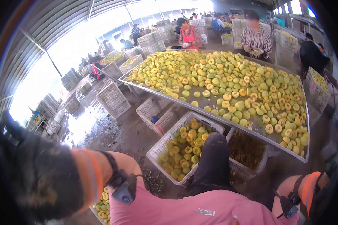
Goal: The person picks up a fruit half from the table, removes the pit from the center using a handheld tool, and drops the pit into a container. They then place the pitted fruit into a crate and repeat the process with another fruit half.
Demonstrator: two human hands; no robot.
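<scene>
My left hand (pixel 45 176), in a dark, dirty glove, is raised close to the camera at the left. It is blurred, and its fingers cannot be made out. At the right edge my right hand (pixel 326 193) shows only as a dark shape in shadow, fingers hidden. Before me stands a metal-rimmed table (pixel 204 98) heaped with halved yellow-green fruit (pixel 248 88), some showing brownish hollows. Beside my knee, a white plastic crate (pixel 154 153) holds more fruit halves (pixel 184 150). Neither hand visibly touches the table or crate.
Under the table edge sits a crate of dark brown bits (pixel 248 148). Other crates (pixel 113 99) stand on the wet floor (pixel 88 123) at left. Across the table are a person in a red apron (pixel 189 35) and another in a striped top (pixel 256 39). Stacked crates fill the background.
</scene>
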